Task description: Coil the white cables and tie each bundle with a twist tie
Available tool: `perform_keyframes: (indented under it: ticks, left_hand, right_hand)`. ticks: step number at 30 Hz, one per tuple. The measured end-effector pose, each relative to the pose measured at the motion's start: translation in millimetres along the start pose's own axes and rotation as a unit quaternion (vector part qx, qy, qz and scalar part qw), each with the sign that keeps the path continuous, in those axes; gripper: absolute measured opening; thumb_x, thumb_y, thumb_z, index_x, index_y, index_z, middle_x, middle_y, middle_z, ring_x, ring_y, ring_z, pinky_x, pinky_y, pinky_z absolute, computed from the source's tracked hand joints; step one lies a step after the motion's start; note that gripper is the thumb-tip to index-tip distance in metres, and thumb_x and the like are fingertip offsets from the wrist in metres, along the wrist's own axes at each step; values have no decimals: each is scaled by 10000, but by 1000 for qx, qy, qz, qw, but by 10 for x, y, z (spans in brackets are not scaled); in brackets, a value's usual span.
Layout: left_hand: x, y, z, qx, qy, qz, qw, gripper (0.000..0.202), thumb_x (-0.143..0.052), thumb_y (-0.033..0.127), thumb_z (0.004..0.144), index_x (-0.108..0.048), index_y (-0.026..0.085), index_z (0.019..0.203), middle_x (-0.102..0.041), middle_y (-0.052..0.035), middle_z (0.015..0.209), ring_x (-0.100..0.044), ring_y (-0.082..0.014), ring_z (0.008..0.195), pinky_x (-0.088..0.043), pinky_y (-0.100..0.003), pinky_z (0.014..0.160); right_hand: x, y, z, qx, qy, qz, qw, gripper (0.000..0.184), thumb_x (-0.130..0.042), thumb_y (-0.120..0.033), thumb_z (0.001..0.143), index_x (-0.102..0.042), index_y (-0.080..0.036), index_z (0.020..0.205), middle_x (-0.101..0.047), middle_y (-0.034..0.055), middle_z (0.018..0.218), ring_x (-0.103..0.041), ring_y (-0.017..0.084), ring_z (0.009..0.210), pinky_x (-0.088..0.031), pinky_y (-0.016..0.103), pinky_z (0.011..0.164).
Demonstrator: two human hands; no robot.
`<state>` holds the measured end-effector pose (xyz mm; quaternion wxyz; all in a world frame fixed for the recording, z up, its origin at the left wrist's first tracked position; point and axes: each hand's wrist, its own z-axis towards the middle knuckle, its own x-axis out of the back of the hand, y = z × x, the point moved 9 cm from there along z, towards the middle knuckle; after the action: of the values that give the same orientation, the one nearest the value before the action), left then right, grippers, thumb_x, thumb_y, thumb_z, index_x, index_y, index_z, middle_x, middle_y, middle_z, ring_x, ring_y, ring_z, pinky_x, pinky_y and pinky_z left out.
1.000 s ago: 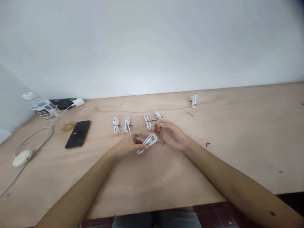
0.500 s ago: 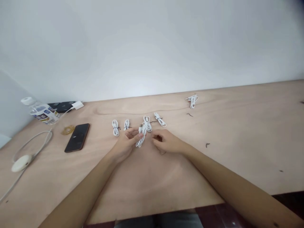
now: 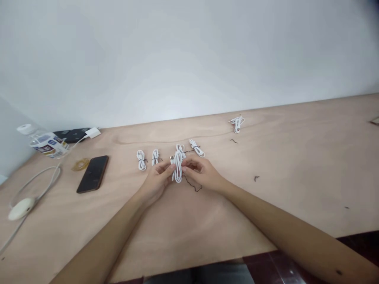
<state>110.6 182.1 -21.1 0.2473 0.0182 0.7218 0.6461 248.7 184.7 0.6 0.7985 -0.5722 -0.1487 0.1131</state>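
A coiled white USB cable (image 3: 178, 169) is pinched upright in my left hand (image 3: 158, 177), its metal plug showing at the upper left of the coil. My right hand (image 3: 203, 171) is closed at the coil's right side, fingertips against it. From under those fingertips a thin black twist tie (image 3: 195, 188) trails down to the right. Just behind the held coil lies another white cable bundle (image 3: 180, 149), partly hidden, with a black tie sticking out. Tied white bundles lie left of it, one at the far left (image 3: 141, 160) and one nearer my left hand (image 3: 155, 156).
Another tied bundle (image 3: 197, 148) lies behind my right hand. Farther right are a loose white cable (image 3: 237, 124) and black ties (image 3: 256, 178). On the left are a phone (image 3: 92, 174), a yellow ring-shaped coil (image 3: 80, 164), a bottle (image 3: 49, 145) and a charging cable with a white disc (image 3: 21, 209).
My right hand has moved left to the held cable coil, bringing the black twist tie against it. The coil has turned more upright in my left hand. The view has shifted slightly.
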Motion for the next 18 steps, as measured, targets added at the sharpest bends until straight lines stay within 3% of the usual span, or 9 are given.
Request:
perform_keyframes:
  ticks: [5, 11, 18]
  left_hand:
    - [31, -47, 7, 5, 10, -9, 1000, 272, -774, 413, 946, -810, 173, 1069, -778, -102, 1053, -709, -197, 942, -563, -324, 899]
    - [-81, -4, -24, 2, -25, -1, 1000, 325, -773, 399, 948, -793, 182, 1190, -758, -149, 1237, -700, -289, 1151, -566, -413, 987]
    - [-58, -23, -19, 16, -20, -13, 1000, 311, -721, 381, 979, -801, 158, 1180, -777, -155, 1209, -735, -298, 1095, -571, -437, 993]
  right_hand:
    - [34, 37, 12, 5, 16, -5, 1000, 152, -677, -386, 986, -683, -234, 999, -731, 44, 968, -701, 209, 884, -566, 358, 810]
    - [16, 14, 18, 10, 4, 14, 1000, 184, -678, -387, 990, -706, -231, 1084, -762, 56, 1031, -726, 220, 927, -575, 359, 823]
    - [9, 74, 36, -5, 1, 45, 999, 211, -674, -398, 998, -707, -227, 1115, -779, 58, 1015, -746, 218, 920, -589, 353, 825]
